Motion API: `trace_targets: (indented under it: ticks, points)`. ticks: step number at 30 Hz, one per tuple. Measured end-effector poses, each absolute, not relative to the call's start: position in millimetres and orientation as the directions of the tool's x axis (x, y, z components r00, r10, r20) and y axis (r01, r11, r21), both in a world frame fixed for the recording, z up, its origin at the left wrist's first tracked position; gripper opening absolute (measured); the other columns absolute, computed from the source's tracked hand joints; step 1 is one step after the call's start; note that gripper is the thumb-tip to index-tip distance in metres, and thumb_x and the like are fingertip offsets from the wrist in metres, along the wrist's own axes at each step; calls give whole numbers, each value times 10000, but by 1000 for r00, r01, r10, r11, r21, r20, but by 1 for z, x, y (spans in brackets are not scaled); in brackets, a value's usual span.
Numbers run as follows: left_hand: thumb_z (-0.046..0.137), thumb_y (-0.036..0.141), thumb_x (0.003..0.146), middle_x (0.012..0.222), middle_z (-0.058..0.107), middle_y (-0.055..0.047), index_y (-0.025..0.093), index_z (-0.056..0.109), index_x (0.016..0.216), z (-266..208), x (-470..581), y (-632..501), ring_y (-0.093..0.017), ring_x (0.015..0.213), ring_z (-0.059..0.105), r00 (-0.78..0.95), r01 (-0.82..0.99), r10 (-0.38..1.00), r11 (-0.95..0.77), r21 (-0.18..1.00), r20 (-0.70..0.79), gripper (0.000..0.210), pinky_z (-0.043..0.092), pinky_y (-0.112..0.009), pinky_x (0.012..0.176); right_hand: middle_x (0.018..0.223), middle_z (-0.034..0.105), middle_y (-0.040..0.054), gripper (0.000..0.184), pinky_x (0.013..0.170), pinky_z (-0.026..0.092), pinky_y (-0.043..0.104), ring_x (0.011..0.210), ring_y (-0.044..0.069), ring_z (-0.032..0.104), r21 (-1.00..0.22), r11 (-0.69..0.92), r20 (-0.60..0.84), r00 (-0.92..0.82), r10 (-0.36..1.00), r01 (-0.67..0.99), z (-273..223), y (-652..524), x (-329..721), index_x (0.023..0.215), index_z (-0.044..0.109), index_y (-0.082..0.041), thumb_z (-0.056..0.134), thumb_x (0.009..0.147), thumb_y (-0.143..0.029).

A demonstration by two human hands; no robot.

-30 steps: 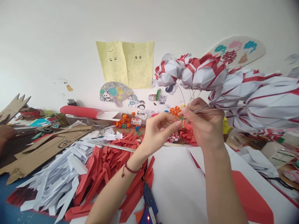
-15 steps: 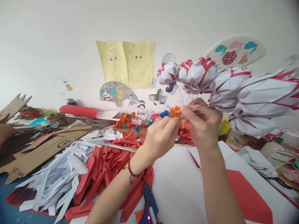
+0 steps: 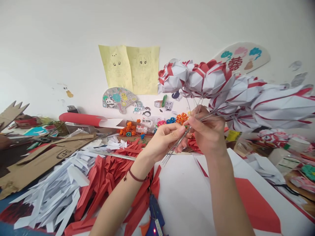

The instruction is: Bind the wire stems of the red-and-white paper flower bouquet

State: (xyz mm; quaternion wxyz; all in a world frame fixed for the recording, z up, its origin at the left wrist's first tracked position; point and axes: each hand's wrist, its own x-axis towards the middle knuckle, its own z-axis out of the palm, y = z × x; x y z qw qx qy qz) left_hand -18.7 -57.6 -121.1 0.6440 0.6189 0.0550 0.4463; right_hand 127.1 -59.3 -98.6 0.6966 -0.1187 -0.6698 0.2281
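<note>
Several white-and-red folded paper flowers (image 3: 210,78) on thin wire stems fan out over my right hand, tilted to the right. The gathered wire stems (image 3: 175,146) run down to the left between my hands, their loose ends hanging over white paper. My right hand (image 3: 209,131) is closed round the stems just below the blooms. Lower on the bundle, my left hand (image 3: 169,139) pinches the stems between thumb and fingers. A dark red cord bracelet (image 3: 135,177) circles my left wrist.
White folded strips (image 3: 56,186) and red folded strips (image 3: 105,183) lie in heaps at left, beside cardboard (image 3: 46,157). A red paper roll (image 3: 78,119) and small orange flowers (image 3: 130,127) sit along the wall. White sheets (image 3: 184,193) lie in front; bottles stand right. Another person's hand shows at far left.
My left hand has turned so its thumb and fingers show, and the stem ends have come into sight below it. The flowers have swung a little toward the left.
</note>
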Motion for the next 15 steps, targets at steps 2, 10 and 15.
trace_targets:
  ticks: [2, 10, 15]
  points:
    - [641, 351, 890, 616, 610, 10, 115, 616, 801, -122, -19, -57, -46, 449, 534, 610, -514, 632, -143, 846, 478, 253, 401, -148, 424, 760, 486, 44, 107, 598, 399, 278, 724, 127, 482, -467, 872, 882, -13, 471, -149, -99, -59, 127, 695, 742, -232, 707, 795, -216]
    - [697, 326, 848, 601, 610, 19, 141, 569, 753, -120, -20, -55, -54, 462, 539, 578, -496, 649, -202, 844, 495, 244, 423, -151, 434, 723, 506, 29, 80, 613, 389, 274, 712, 122, 495, -443, 893, 894, 34, 446, -81, -100, -61, 124, 687, 727, -203, 727, 766, -196]
    - [692, 329, 847, 613, 620, 3, 133, 597, 753, -117, -19, -64, -73, 489, 557, 432, -375, 679, -463, 803, 593, 238, 475, -187, 479, 698, 530, 25, 113, 619, 421, 277, 705, 128, 520, -420, 908, 902, 110, 418, -8, -99, -63, 120, 650, 690, -178, 729, 755, -187]
